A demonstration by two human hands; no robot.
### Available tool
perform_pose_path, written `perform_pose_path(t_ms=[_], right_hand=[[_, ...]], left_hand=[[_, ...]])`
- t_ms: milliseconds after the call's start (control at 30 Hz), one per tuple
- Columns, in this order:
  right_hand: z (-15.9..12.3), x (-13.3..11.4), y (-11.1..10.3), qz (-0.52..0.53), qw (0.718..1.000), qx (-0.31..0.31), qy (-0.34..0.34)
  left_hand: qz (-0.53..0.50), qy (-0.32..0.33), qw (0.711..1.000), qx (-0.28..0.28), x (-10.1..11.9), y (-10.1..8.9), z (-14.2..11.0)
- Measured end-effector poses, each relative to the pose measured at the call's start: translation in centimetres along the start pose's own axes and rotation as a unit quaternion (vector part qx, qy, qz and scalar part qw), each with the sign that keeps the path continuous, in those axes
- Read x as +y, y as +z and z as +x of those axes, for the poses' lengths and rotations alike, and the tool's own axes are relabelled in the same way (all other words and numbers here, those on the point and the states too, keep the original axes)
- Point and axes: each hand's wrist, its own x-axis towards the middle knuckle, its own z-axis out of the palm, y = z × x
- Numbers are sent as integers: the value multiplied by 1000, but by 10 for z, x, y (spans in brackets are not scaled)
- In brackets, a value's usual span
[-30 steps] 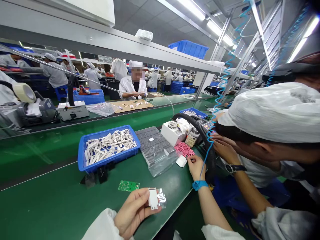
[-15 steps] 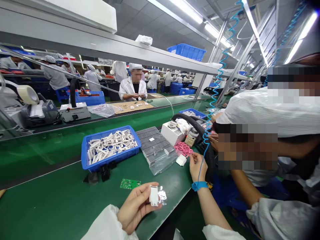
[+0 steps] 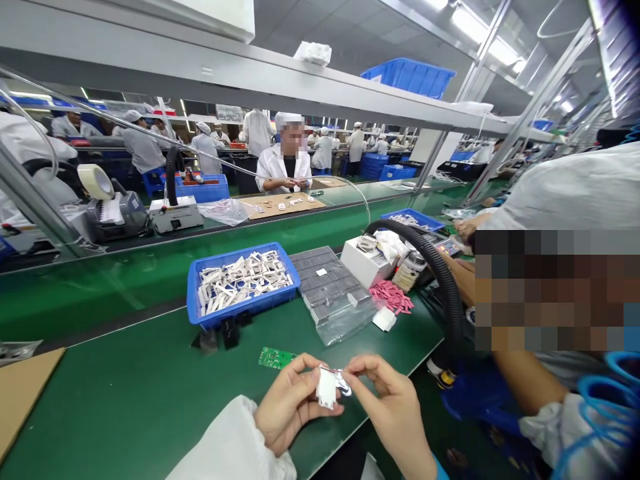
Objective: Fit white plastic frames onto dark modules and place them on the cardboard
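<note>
My left hand (image 3: 299, 400) is closed round a small white plastic housing (image 3: 327, 389), held upright over the near edge of the bench. Beside the housing, a shiny clear-and-silver piece (image 3: 344, 385) sticks out to the right. My right hand (image 3: 387, 400) pinches at the housing's upper right corner, thumb and forefinger together. A thin reddish line shows along the top there, but the fingertips hide what they grip. Just behind my left hand a green circuit board (image 3: 276, 358) lies flat on the bench.
A blue tray (image 3: 243, 317) of white plastic parts stands behind, beside bagged grey strips (image 3: 330, 277). Further right are pink pieces (image 3: 393, 297), a white pad (image 3: 385, 319), a white box (image 3: 367, 261) and a black hose (image 3: 447, 287). A co-worker's arm (image 3: 463, 277) is at the right.
My right hand has come from beside the pink pieces to the white housing in my left hand. The view has swung, and things on the bench appear further right.
</note>
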Motion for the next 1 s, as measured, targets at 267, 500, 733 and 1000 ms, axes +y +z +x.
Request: perform_pose_path(t_ms=[267,500,733,1000], right_hand=[[0,-2,-3,-28,999,-29,-3],[2,-5,3,41,995,-41,76],[2,7,14,240,950,-37,194],[-15,-17,11,-76,994,-68,-31]], left_hand=[[-1,4,1000,3,-1,0,-1],[14,4,1000,1,-5,0,-1],[2,5,1000,-17,-4,-3,-2],[-3,16,1000,-7,2,1,-2]])
